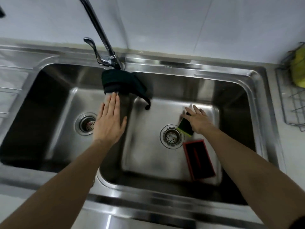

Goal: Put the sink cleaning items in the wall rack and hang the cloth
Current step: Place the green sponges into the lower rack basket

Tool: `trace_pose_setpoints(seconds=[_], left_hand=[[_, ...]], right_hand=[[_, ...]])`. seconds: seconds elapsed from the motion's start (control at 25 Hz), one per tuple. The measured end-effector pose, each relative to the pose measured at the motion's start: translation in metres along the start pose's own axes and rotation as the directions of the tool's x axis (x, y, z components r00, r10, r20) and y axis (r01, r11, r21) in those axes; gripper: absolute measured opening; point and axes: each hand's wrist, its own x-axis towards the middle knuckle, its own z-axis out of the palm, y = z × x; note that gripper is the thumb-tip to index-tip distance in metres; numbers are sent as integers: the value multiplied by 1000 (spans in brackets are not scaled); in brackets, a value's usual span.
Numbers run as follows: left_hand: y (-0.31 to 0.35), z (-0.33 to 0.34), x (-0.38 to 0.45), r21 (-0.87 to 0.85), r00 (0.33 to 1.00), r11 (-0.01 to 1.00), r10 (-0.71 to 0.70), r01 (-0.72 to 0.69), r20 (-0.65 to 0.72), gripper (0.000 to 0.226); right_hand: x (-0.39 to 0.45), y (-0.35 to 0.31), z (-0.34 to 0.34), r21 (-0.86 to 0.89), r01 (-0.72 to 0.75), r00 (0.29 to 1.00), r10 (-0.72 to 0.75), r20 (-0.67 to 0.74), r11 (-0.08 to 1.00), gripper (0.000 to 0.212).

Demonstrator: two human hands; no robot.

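Note:
A dark green cloth [123, 80] lies bunched over the divider of the steel double sink [165, 63], just under the tap base. My left hand [109, 120] hovers flat and open over the divider, fingertips at the cloth's lower edge. In the right basin a yellow-and-green sponge [185, 128] lies tilted beside the drain. My right hand [198, 120] is spread over it, fingers apart, touching its upper end without a clear grip. A red-framed dark scrub pad [198, 158] rests on the basin floor nearer to me.
A chrome tap [99, 28] with a lever rises at the back centre. A wire rack [292, 103] holding something yellow-green [297, 70] sits on the counter at the far right. Each basin has a strainer drain [171, 136]. White tiled wall behind.

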Motion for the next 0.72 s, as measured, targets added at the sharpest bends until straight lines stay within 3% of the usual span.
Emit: trace_pose_setpoints(seconds=[0.32,0.4,0.56,0.64,0.72], left_hand=[[-1,3,-1,30,1000,999,-10,10,-5,72],[-1,4,-1,29,1000,1000,-10,10,-6,72],[-5,5,-1,7,1000,1000,5,-5,7,71],[-5,3,-2,-18,1000,999,31,-31,7,70],[5,-2,3,-56,997,996,70,-71,-19,70]], right_hand=[[3,2,-8,-94,-9,993,-2,-117,995,58],[2,4,-14,-85,-9,996,1,-93,996,49],[-17,8,-28,137,29,995,-15,-96,990,36],[-39,9,-39,272,48,978,10,-208,961,35],[-66,14,-56,408,90,913,89,-398,909,34]])
